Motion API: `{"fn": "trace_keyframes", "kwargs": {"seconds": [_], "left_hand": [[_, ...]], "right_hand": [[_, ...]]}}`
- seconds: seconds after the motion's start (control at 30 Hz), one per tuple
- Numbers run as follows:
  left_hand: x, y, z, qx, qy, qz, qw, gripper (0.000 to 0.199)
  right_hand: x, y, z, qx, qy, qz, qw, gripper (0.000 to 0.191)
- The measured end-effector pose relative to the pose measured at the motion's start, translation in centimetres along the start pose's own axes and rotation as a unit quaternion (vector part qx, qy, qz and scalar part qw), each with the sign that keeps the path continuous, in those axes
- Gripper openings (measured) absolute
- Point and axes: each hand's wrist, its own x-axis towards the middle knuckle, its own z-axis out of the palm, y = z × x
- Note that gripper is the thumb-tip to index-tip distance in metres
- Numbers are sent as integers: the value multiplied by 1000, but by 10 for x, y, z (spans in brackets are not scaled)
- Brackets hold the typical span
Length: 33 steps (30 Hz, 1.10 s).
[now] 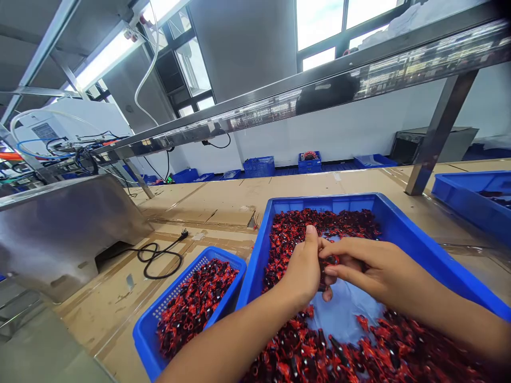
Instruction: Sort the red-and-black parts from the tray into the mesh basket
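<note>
My left hand (304,270) is curled above the large blue bin (254,255), thumb up, with small red-and-black parts partly showing in its grasp. My right hand (371,266) meets it from the right, thumb and fingers closed on a small red-and-black part (330,260). The fingers overlap, so how many parts lie between them is hidden. Beneath the hands, many loose red-and-black parts (295,346) are heaped around a pale bare patch of the bin's bottom (345,311).
A smaller perforated blue basket (154,311) of similar parts stands at the left. Past it lies a coiled black power cord (159,255) beside a metal housing (72,229). Another blue bin (459,191) is at the right. A metal rail (259,114) on posts crosses above the cardboard-covered table (207,205).
</note>
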Motion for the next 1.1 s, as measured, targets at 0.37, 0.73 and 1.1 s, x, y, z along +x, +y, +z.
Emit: {"fn": "trace_keyframes", "kwargs": {"seconds": [0.37,0.73,1.1], "left_hand": [[2,4,-9,-225,-88,-73,968,24],[2,10,-6,-221,-76,-57,971,41],[-2,9,-5,-66,-7,47,997,37]], "right_hand": [[-12,-11,-2,89,125,46,987,22],[9,5,-17,456,96,304,831,36],[-1,-5,0,-7,69,96,993,23]]}}
